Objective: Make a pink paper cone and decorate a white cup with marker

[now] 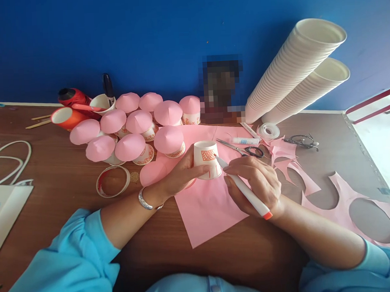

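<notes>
Left hand [182,173] has its grip around a white paper cup [205,170], thumb against the near wall, and holds it over the pink sheet [211,215] on the tabletop [155,252]. Right hand [257,179] pinches a white marker [249,194], its tip right at the edge of an orange-red hatched patch [208,155] — whether it touches, I can't tell.

And how far along is this cup? The crosshatching looks nearly filled in, and a few short strokes show lower down; much of the visible wall is still plain white, with no pink cone on top. Over to the left, ten pink cones [130,147] sit in a cluster, several on cups with orange-red drawing visible — those look much further on. Beside the work lie scissors [233,147] and a glue stick [245,140], with tall cup stacks [292,67] leaning beyond.
</notes>
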Demonstrator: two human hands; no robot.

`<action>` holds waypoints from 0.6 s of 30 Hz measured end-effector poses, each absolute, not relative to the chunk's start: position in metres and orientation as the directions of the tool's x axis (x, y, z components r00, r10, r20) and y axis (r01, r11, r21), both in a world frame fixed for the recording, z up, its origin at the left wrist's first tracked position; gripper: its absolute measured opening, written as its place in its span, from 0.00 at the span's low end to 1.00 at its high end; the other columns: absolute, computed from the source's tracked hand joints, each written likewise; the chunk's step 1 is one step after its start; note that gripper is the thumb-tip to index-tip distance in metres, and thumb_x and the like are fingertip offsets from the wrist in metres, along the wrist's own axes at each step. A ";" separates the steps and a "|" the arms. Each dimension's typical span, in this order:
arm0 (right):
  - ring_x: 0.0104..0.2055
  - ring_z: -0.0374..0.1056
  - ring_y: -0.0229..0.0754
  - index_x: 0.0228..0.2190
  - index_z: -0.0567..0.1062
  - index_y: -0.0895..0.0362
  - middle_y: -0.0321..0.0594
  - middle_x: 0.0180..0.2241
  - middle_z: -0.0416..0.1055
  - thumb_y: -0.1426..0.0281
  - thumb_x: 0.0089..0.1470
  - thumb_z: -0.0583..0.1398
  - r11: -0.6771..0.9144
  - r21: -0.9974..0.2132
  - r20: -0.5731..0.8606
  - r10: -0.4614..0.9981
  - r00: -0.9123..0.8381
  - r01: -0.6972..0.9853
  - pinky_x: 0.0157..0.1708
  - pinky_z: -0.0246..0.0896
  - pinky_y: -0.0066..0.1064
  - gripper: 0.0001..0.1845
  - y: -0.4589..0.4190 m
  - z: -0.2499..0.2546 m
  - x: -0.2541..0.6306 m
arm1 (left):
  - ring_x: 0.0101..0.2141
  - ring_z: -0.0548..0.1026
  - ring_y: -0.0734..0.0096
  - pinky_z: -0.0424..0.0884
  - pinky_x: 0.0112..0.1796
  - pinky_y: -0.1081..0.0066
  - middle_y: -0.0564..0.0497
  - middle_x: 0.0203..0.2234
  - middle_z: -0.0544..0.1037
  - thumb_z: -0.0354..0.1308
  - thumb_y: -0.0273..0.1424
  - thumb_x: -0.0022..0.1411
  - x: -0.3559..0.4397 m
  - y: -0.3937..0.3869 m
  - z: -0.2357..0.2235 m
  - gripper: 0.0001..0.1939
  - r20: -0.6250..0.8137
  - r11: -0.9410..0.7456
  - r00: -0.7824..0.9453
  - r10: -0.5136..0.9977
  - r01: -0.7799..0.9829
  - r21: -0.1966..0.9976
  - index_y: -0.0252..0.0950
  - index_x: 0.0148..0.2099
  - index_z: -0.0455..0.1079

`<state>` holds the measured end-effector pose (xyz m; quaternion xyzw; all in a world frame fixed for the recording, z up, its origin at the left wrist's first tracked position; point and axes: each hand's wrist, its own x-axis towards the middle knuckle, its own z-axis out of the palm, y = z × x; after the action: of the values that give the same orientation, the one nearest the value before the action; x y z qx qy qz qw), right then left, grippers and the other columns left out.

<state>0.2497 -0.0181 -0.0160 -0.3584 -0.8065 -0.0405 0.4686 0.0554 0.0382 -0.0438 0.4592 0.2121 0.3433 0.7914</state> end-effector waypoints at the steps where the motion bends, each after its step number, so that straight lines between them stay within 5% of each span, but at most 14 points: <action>1: 0.30 0.75 0.43 0.46 0.73 0.56 0.40 0.31 0.77 0.78 0.60 0.61 0.731 -0.270 0.784 0.545 -0.298 0.627 0.28 0.73 0.34 0.13 -0.017 -0.016 0.251 | 0.36 0.74 0.70 0.70 0.39 0.69 0.52 0.34 0.76 0.69 0.36 0.65 0.056 0.039 -0.043 0.12 -0.003 0.332 0.678 0.735 -0.357 0.873 0.38 0.47 0.73; 18: 0.30 0.76 0.44 0.49 0.73 0.56 0.40 0.32 0.78 0.79 0.59 0.61 0.755 -0.312 0.752 0.567 -0.336 0.577 0.30 0.74 0.34 0.16 -0.021 -0.021 0.245 | 0.38 0.72 0.70 0.70 0.39 0.70 0.53 0.38 0.75 0.73 0.36 0.60 0.052 0.036 -0.057 0.23 -0.126 0.394 0.605 0.786 -0.334 0.856 0.39 0.53 0.69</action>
<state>0.2450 -0.0208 -0.0205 -0.3500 -0.8172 -0.0052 0.4579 0.0523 0.0357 -0.0571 0.4212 0.2686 0.3544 0.7905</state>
